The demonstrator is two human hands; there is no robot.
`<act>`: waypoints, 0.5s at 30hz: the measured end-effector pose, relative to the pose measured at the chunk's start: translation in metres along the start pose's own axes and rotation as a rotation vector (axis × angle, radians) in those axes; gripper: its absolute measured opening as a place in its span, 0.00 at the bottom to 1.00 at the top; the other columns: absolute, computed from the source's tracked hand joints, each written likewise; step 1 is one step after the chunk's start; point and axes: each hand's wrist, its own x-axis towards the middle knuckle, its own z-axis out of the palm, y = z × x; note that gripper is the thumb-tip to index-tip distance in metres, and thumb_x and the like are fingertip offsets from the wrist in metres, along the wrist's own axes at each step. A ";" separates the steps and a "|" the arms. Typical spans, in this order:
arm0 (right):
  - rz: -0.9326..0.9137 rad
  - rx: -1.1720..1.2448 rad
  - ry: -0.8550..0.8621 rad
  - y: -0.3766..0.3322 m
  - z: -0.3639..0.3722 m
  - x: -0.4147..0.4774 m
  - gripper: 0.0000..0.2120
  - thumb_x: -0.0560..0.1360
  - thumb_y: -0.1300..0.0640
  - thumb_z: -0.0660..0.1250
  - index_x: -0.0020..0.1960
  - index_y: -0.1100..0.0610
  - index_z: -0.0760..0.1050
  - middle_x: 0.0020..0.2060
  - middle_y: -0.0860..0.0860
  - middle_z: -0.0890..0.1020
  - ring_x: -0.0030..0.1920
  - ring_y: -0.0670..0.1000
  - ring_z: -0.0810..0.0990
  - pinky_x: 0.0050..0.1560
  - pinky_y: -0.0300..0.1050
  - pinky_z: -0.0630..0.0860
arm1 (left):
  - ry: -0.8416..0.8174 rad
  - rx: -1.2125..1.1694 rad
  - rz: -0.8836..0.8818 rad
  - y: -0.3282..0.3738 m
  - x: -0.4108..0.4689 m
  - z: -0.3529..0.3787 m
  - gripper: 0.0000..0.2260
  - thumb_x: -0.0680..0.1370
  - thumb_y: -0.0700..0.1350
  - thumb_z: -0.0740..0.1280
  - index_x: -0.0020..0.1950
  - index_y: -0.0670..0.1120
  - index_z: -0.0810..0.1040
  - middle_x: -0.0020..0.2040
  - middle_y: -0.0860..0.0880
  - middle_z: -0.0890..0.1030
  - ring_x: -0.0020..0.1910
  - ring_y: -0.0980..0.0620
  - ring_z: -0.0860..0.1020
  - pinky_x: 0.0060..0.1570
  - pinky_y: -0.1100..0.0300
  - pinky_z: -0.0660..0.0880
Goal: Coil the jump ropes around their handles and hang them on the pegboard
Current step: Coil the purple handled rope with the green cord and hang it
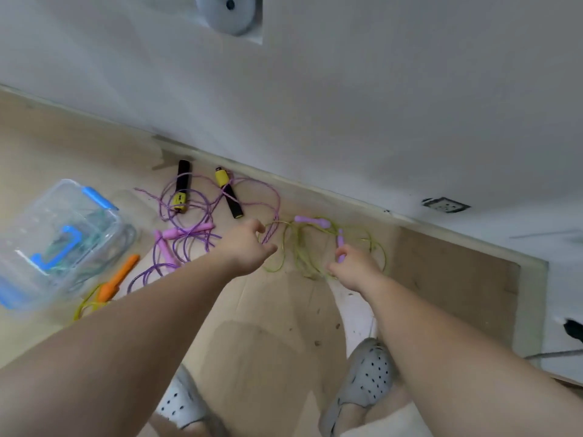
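Note:
Several jump ropes lie tangled on the floor by the wall. A yellow-green rope (296, 247) with lilac handles lies between my hands; one lilac handle (310, 221) rests near the skirting. My right hand (355, 268) grips the other lilac handle (340, 244). My left hand (249, 246) reaches down beside the rope's loops, fingers curled; whether it holds the cord is unclear. A purple rope with pink handles (186, 233), a rope with black-and-yellow handles (183, 186) and an orange-handled rope (118, 277) lie to the left. No pegboard is in view.
A clear plastic box with blue clips (60, 234) stands at the left on the cardboard-covered floor (268, 326). The white wall (347, 105) rises behind, with a socket (444, 205) low at the right. My feet in grey perforated clogs (367, 380) stand below.

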 end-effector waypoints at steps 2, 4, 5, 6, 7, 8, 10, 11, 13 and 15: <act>0.004 0.001 -0.007 0.015 0.012 0.041 0.18 0.71 0.41 0.67 0.57 0.49 0.78 0.64 0.55 0.76 0.58 0.59 0.78 0.58 0.50 0.77 | 0.009 0.057 0.042 0.004 0.042 0.022 0.24 0.79 0.54 0.68 0.72 0.47 0.71 0.67 0.43 0.77 0.63 0.43 0.76 0.54 0.57 0.71; 0.007 -0.007 -0.006 0.028 0.022 0.078 0.20 0.68 0.36 0.65 0.52 0.48 0.78 0.66 0.55 0.77 0.58 0.58 0.76 0.58 0.46 0.75 | 0.004 0.124 0.100 0.008 0.082 0.042 0.25 0.79 0.55 0.67 0.74 0.48 0.70 0.69 0.44 0.74 0.64 0.43 0.76 0.56 0.57 0.70; 0.011 -0.020 -0.010 0.036 0.028 0.097 0.24 0.70 0.35 0.63 0.57 0.50 0.79 0.66 0.54 0.77 0.61 0.59 0.76 0.61 0.47 0.74 | -0.003 0.162 0.130 0.012 0.100 0.051 0.26 0.79 0.57 0.67 0.74 0.49 0.68 0.70 0.44 0.73 0.64 0.42 0.76 0.56 0.56 0.70; 0.016 -0.030 -0.005 0.042 0.034 0.113 0.29 0.71 0.34 0.60 0.63 0.51 0.78 0.65 0.53 0.78 0.63 0.60 0.75 0.64 0.48 0.74 | -0.005 0.199 0.159 0.015 0.117 0.059 0.27 0.79 0.59 0.66 0.75 0.51 0.67 0.69 0.45 0.72 0.63 0.42 0.76 0.55 0.55 0.70; 0.041 -0.026 0.002 0.048 0.039 0.129 0.33 0.71 0.34 0.56 0.69 0.50 0.75 0.64 0.55 0.78 0.63 0.61 0.76 0.65 0.50 0.74 | -0.005 0.239 0.187 0.019 0.133 0.067 0.27 0.79 0.60 0.65 0.76 0.52 0.66 0.69 0.46 0.71 0.63 0.42 0.75 0.56 0.54 0.70; 0.068 -0.023 0.002 0.054 0.045 0.143 0.35 0.71 0.33 0.53 0.72 0.50 0.72 0.62 0.56 0.79 0.61 0.61 0.76 0.64 0.51 0.74 | -0.002 0.286 0.218 0.024 0.147 0.074 0.27 0.80 0.61 0.64 0.77 0.54 0.65 0.71 0.46 0.70 0.66 0.42 0.74 0.59 0.53 0.70; 0.064 -0.081 -0.048 0.067 0.058 0.161 0.33 0.75 0.33 0.56 0.73 0.50 0.70 0.63 0.58 0.76 0.62 0.62 0.75 0.65 0.53 0.73 | -0.021 0.392 0.273 0.031 0.170 0.090 0.26 0.80 0.60 0.63 0.78 0.57 0.63 0.76 0.47 0.65 0.73 0.42 0.67 0.67 0.49 0.66; 0.058 -0.131 -0.080 0.072 0.065 0.165 0.32 0.76 0.34 0.58 0.73 0.51 0.70 0.66 0.58 0.74 0.64 0.62 0.74 0.66 0.53 0.72 | -0.049 0.437 0.284 0.034 0.178 0.098 0.26 0.80 0.60 0.62 0.78 0.59 0.63 0.78 0.46 0.63 0.76 0.41 0.63 0.71 0.48 0.64; 0.061 -0.189 -0.137 0.083 0.078 0.163 0.31 0.78 0.35 0.59 0.75 0.52 0.68 0.71 0.57 0.67 0.67 0.63 0.70 0.68 0.53 0.70 | -0.117 0.509 0.281 0.037 0.189 0.115 0.24 0.81 0.59 0.62 0.77 0.61 0.64 0.80 0.45 0.60 0.78 0.40 0.59 0.75 0.46 0.60; 0.046 -0.233 -0.140 0.097 0.089 0.161 0.30 0.78 0.36 0.58 0.74 0.52 0.68 0.75 0.53 0.60 0.68 0.61 0.68 0.68 0.53 0.69 | -0.172 0.631 0.281 0.040 0.196 0.127 0.22 0.82 0.59 0.60 0.77 0.61 0.65 0.79 0.45 0.63 0.76 0.40 0.61 0.73 0.48 0.60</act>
